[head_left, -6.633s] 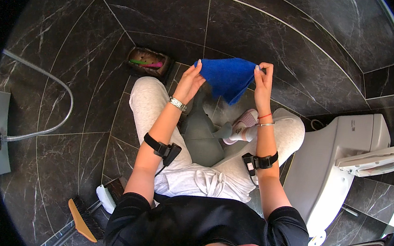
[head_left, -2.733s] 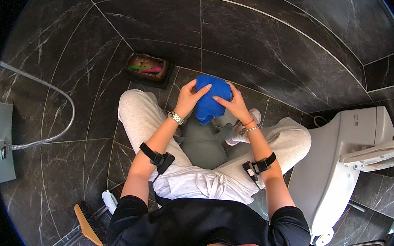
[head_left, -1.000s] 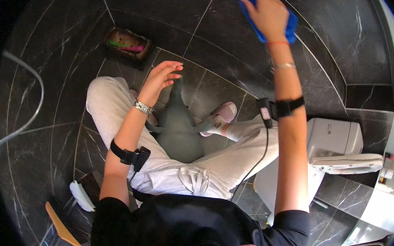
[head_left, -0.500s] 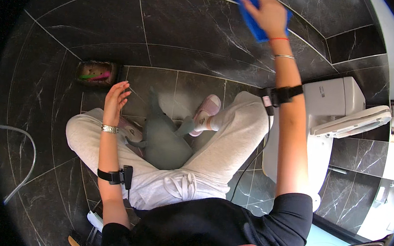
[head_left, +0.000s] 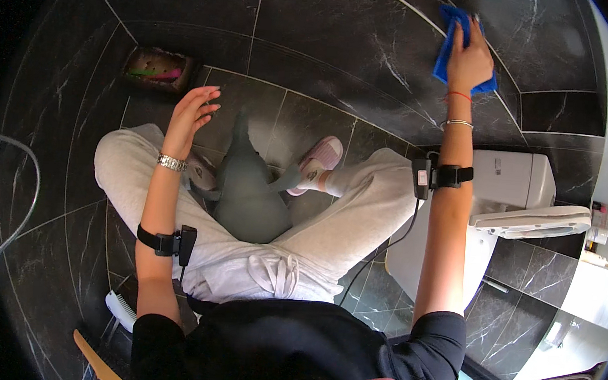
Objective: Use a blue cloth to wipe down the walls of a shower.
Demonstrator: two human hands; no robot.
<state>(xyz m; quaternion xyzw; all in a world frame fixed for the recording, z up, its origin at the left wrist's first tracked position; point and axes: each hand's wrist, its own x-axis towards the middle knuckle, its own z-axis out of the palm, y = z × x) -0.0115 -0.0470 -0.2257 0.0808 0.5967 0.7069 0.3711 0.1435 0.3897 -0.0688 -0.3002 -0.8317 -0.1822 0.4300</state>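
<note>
High on the right, my right hand presses a blue cloth flat against the dark marbled wall tiles. The fingers bend over the cloth, and its edges stick out on both sides of the hand. My left hand hovers over the floor in front of my left knee, holding nothing, its fingers loosely curled and apart. Between my legs sits a grey-green rounded object with a tapered far end and fin-like side flaps. I cannot tell what it is.
A toilet with its seat raised stands at the right. In the far left corner, a brown box holds green and pink items. A hose hangs at the left. A white brush and a wooden piece lie lower left.
My right hand has moved the blue cloth right and down along the tiles. The view has shifted somewhat, and my left hand stays raised and empty.
</note>
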